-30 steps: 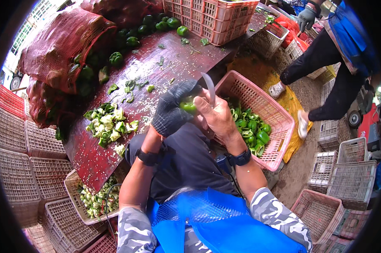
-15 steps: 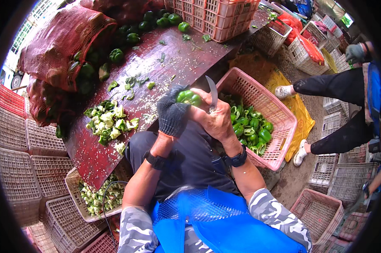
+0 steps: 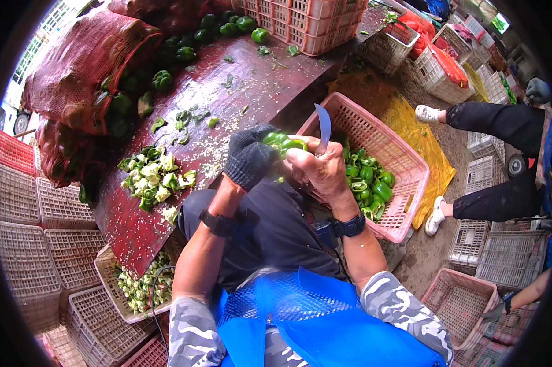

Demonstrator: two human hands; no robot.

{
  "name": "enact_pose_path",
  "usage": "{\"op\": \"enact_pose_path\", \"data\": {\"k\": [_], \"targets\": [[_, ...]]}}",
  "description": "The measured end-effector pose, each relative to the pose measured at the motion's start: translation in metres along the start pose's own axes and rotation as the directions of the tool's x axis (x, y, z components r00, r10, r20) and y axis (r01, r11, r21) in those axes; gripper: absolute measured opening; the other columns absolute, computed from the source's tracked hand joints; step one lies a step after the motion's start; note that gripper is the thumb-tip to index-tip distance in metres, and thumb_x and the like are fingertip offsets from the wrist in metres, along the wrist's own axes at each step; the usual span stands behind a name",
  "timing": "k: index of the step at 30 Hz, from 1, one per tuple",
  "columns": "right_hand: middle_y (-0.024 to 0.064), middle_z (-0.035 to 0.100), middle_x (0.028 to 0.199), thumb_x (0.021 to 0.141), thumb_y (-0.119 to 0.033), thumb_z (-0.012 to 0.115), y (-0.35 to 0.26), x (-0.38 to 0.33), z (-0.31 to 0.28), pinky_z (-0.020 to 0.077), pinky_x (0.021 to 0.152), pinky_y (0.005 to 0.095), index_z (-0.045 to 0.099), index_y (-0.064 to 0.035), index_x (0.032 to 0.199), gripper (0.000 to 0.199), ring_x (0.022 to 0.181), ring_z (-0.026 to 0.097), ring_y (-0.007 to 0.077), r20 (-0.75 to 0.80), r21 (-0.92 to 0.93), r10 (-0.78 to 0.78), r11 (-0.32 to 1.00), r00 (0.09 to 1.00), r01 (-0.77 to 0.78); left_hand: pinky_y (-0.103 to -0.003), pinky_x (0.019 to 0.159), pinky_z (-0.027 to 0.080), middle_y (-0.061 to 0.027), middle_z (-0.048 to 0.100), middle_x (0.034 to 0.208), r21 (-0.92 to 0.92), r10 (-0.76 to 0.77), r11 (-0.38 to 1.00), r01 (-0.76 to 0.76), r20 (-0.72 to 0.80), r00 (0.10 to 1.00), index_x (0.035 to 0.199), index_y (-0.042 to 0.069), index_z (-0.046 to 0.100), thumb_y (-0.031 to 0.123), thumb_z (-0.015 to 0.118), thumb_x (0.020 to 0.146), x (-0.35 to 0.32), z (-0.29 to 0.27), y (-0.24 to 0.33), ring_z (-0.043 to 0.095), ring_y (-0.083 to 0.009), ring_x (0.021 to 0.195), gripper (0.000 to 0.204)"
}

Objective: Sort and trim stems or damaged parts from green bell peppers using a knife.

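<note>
My left hand (image 3: 248, 159), in a dark knitted glove, is closed round a green bell pepper (image 3: 278, 140). An opened side of the pepper faces my right hand (image 3: 325, 171). That bare hand grips a small knife (image 3: 323, 125) with a curved blade pointing up; its fingers hide the handle. My right thumb and fingers are close beside the pepper; whether they touch it I cannot tell. A small green bit (image 3: 280, 180) shows just below the pepper. Cut green peppers (image 3: 369, 183) fill part of a pink crate (image 3: 415, 194) right of my knees.
A seed-strewn red table (image 3: 208, 92) carries pepper cores (image 3: 153, 177), whole peppers (image 3: 186, 54), a red mesh sack (image 3: 86, 67) and a pink crate (image 3: 306, 27). More cores lie in a crate (image 3: 107, 278) below. Crates are stacked left; a person's legs (image 3: 496, 122) are at right.
My right hand and the knife have shifted right, and the pepper has turned so its opened side shows. The small green bit has appeared beneath it. The person's feet at right have moved slightly.
</note>
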State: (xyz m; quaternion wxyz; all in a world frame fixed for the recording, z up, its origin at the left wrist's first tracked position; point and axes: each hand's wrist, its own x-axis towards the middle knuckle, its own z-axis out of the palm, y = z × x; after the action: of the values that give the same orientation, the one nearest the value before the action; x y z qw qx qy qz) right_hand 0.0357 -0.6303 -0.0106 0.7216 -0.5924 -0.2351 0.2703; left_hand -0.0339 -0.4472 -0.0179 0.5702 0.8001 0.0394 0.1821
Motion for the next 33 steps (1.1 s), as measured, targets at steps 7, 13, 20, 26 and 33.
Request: {"op": "enact_pose_path", "data": {"k": [7,13,20,26,33], "targets": [[0.0026,0.067,0.075,0.091,-0.027,0.068,0.019,-0.003,-0.033,0.0407,0.044,0.0183,0.071,0.0025,0.109,0.034,0.054,0.058,0.0052,-0.013,0.328,0.034,0.944,0.999,-0.028,-0.031,0.062,0.053,-0.0088,0.071,0.076,0.202,0.148,0.96,-0.191,0.21,0.966,0.089,0.002,0.072,0.016,0.069,0.08,0.009,0.008,0.006,0.068,-0.0175,0.067,0.018],[0.0191,0.067,0.118,0.083,-0.047,0.081,0.01,-0.001,-0.075,0.0589,0.071,0.0289,0.061,0.0052,0.131,0.074,0.075,0.07,0.0183,-0.211,-0.697,-0.338,0.71,0.917,0.101,-0.031,0.064,0.053,-0.0077,0.071,0.075,-0.03,-0.009,0.999,0.02,0.326,0.945,0.094,0.006,0.075,0.009,0.074,0.073,0.012,0.007,-0.007,0.066,-0.012,0.069,0.021],[0.0158,0.068,0.118,0.074,-0.015,0.083,-0.01,-0.006,-0.045,0.0577,0.084,0.0374,0.069,-0.0049,0.122,0.05,0.094,0.07,0.0281,0.346,-0.72,-0.51,0.394,0.787,0.572,-0.043,0.061,0.05,-0.0213,0.064,0.072,0.263,0.161,0.92,-0.292,0.424,0.891,0.084,0.005,0.072,0.023,0.073,0.083,0.023,0.016,-0.033,0.064,-0.0394,0.066,0.018],[0.0169,0.069,0.105,0.074,-0.006,0.076,-0.009,-0.004,-0.019,0.0572,0.082,0.0388,0.069,-0.0035,0.119,0.046,0.094,0.069,0.037,0.355,-0.722,-0.493,0.395,0.795,0.567,-0.042,0.06,0.049,-0.0204,0.064,0.078,0.19,0.178,0.941,-0.28,0.425,0.887,0.088,0.006,0.07,0.015,0.075,0.078,0.025,0.012,-0.032,0.062,-0.0388,0.069,0.015],[0.0221,0.066,0.096,0.08,-0.004,0.067,-0.001,0.004,-0.01,0.0561,0.076,0.0427,0.064,0.0027,0.119,0.039,0.086,0.067,0.0405,0.24,-0.713,-0.533,0.471,0.812,0.52,-0.037,0.072,0.053,-0.0146,0.068,0.085,-0.008,0.037,0.999,-0.037,-0.033,0.999,0.096,0.003,0.07,0.015,0.069,0.079,0.007,0.033,-0.015,0.068,-0.0246,0.08,0.021]]}}
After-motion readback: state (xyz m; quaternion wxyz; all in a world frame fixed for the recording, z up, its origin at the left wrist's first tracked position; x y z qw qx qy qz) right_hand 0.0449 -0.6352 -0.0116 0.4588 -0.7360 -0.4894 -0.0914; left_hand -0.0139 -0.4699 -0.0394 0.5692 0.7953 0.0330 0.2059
